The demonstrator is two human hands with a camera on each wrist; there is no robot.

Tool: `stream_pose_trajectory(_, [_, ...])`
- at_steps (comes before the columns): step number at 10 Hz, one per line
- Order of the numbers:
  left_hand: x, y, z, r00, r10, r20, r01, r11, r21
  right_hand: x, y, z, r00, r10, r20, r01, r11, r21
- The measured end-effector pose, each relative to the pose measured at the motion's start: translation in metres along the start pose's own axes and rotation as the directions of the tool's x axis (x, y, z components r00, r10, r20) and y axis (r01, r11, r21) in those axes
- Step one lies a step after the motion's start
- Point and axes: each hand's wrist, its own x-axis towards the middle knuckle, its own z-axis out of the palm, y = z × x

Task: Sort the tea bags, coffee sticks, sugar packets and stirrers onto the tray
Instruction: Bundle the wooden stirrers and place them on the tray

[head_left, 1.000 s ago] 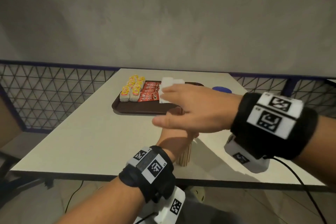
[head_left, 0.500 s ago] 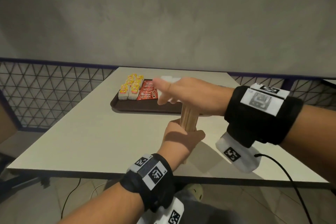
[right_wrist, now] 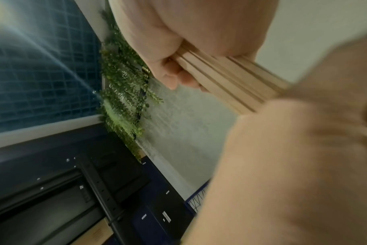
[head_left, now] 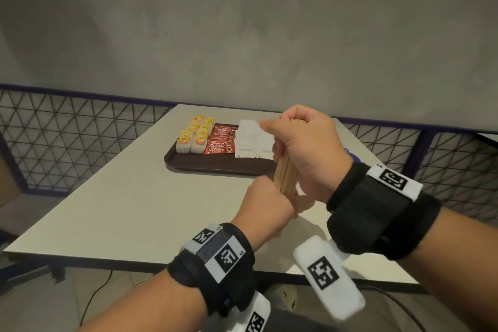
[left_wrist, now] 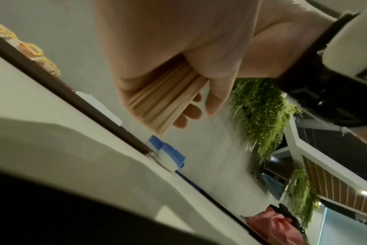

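Half a second ago the right hand [head_left: 304,148] lay flat and open across the top of the wooden stirrers [head_left: 285,174], and a second ago it hovered over the tray with the bundle standing low on the table [head_left: 113,213]. Now its fingers [right_wrist: 174,74] have curled round the upper part of the bundle, and the sticks have come up off the table, upright and a little tilted, between the two hands. The left hand [head_left: 266,205] keeps its grip on the lower part, its fingers wrapped round the sticks just beneath the right fist.

For the task this likely means the bundle has been squared up and is being passed to the right hand, ready to go onto the tray [head_left: 215,166].

The stirrers run straight through both fists: their top ends show just inside the curl of the right thumb and forefinger, their middle is bare between the hands, and their lower ends are hidden in the left hand. From the left wrist the right fingertips [left_wrist: 191,112] are seen closed over the far side of the sticks.

Beyond the fingers the tray holds the tea bags [head_left: 195,133], then the coffee sticks [head_left: 219,140], then the sugar packets [head_left: 253,140] right behind the right hand. The stretch of tray on the right is hidden by that hand.
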Motion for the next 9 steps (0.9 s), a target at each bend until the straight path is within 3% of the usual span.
stream_pose_trajectory(1, [-0.006, -0.001, -0.001, 0.993, -0.028, 0.116, 0.031, 0.999, -0.024, 0.005, 0.005, -0.002, 0.998, 0.043, -0.054, -0.043, 0.999, 0.006])
stream_pose_trajectory(2, [-0.005, -0.010, 0.002, 0.991, -0.041, 0.124, 0.043, 0.999, -0.015, 0.005, 0.017, -0.002, 0.985, 0.156, -0.073, -0.153, 0.987, 0.045])
stream_pose_trajectory(3, [-0.005, -0.019, 0.005, 0.991, -0.084, 0.102, 0.074, 0.992, 0.105, -0.002, 0.029, 0.000, 0.990, 0.136, -0.041, -0.138, 0.988, -0.068])
stream_pose_trajectory(4, [-0.002, -0.012, -0.002, 0.996, -0.035, 0.079, 0.030, 0.998, 0.062, -0.002, 0.020, -0.001, 1.000, 0.025, 0.010, -0.024, 0.996, -0.085])
stream_pose_trajectory(5, [0.003, -0.009, -0.004, 0.997, -0.039, 0.073, 0.039, 0.999, 0.010, 0.000, 0.020, -0.004, 1.000, -0.007, 0.022, 0.008, 0.998, -0.070])
stream_pose_trajectory(6, [0.008, -0.025, 0.003, 0.980, -0.151, 0.132, 0.117, 0.965, 0.234, -0.008, 0.035, -0.001, 0.998, 0.019, 0.056, -0.017, 0.999, -0.051])
stream_pose_trajectory(7, [0.008, -0.034, 0.000, 0.976, -0.174, 0.127, 0.134, 0.953, 0.273, -0.010, 0.046, -0.003, 0.997, 0.030, 0.074, -0.032, 0.999, 0.019])
stream_pose_trajectory(8, [0.002, -0.012, 0.000, 0.888, -0.393, 0.237, 0.205, 0.802, 0.561, -0.012, 0.055, -0.008, 0.982, 0.119, 0.144, -0.118, 0.993, -0.016])
stream_pose_trajectory(9, [0.009, 0.014, 0.035, 0.915, -0.393, -0.088, 0.271, 0.438, 0.857, -0.015, 0.063, -0.007, 0.980, 0.176, 0.093, -0.171, 0.983, -0.062])
